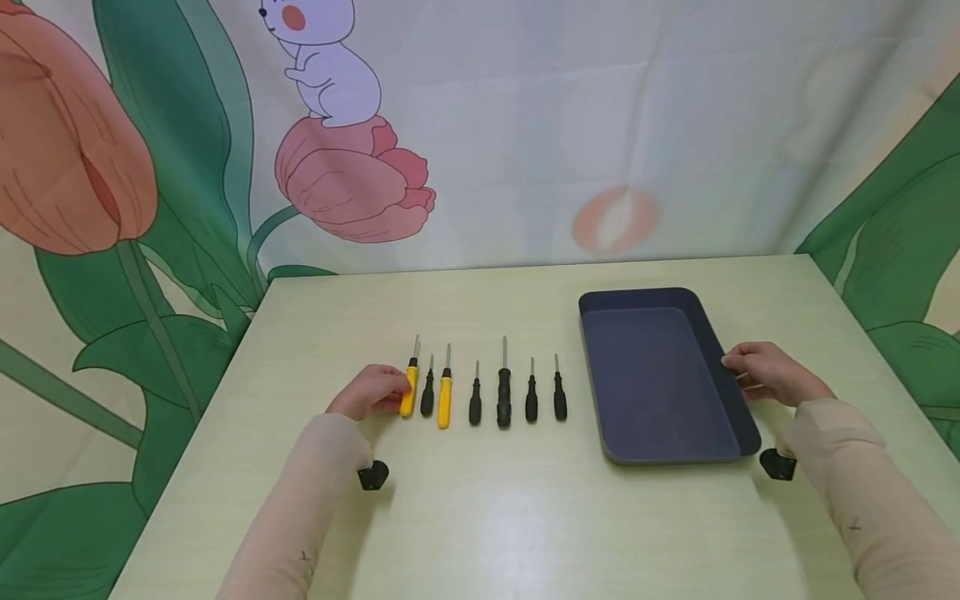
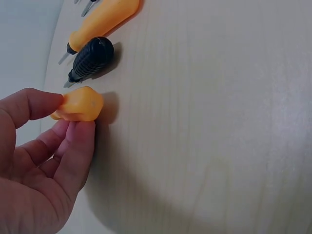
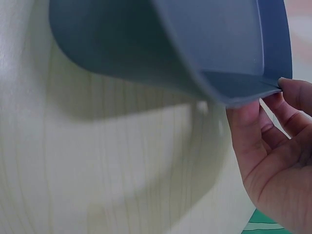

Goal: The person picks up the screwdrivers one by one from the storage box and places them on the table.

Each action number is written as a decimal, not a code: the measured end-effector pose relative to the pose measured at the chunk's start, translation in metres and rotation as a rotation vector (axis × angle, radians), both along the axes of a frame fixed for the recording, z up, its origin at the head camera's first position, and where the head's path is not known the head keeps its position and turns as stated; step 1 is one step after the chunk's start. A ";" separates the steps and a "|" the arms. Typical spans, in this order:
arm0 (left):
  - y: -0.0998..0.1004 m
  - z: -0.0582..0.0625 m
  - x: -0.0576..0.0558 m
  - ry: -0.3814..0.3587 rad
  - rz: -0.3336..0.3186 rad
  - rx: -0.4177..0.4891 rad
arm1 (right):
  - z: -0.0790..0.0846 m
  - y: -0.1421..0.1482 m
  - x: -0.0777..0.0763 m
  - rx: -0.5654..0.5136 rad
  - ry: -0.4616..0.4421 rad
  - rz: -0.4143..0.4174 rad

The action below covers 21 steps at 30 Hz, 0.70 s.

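Observation:
My left hand [image 1: 371, 390] pinches the yellow handle of the leftmost screwdriver [image 1: 408, 392] between thumb and fingers. In the left wrist view the butt of that yellow handle [image 2: 85, 104] faces the camera, and its shaft is hidden. On the right, my right hand [image 1: 776, 372] pinches the right rim of a dark blue-grey rectangular tray [image 1: 652, 383]. The right wrist view shows the thumb inside the tray wall [image 3: 239, 87] and fingers against its outside. Beside the left hand lie a small black screwdriver [image 1: 427, 396] and another yellow screwdriver [image 1: 445, 402].
Further right in the row are several black screwdrivers, among them a larger one [image 1: 504, 398], all with tips pointing away. They lie on a pale wood-grain table [image 1: 495, 517]. Behind its far edge hangs a printed curtain [image 1: 510, 167] with tulips and a cartoon animal.

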<state>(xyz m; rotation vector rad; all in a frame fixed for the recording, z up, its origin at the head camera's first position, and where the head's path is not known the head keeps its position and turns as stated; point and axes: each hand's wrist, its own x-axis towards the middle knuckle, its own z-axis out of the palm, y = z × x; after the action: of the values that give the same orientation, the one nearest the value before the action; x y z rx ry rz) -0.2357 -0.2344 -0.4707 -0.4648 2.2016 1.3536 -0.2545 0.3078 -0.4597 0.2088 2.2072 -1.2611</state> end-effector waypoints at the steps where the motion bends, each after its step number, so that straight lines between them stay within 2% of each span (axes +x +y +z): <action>1: 0.001 0.000 0.000 0.005 -0.006 -0.009 | 0.000 0.000 0.000 0.000 0.000 -0.001; 10: 0.008 0.002 0.000 0.031 -0.001 -0.079 | 0.000 0.000 0.000 -0.004 -0.006 0.003; 21: 0.018 0.006 0.002 0.073 -0.025 -0.275 | -0.001 0.001 -0.002 0.026 -0.012 0.006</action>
<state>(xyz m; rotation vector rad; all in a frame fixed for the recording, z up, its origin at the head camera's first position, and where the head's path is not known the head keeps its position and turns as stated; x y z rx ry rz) -0.2335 -0.2166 -0.4647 -0.4909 2.4588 1.0734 -0.2565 0.3083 -0.4604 0.2193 2.2132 -1.2261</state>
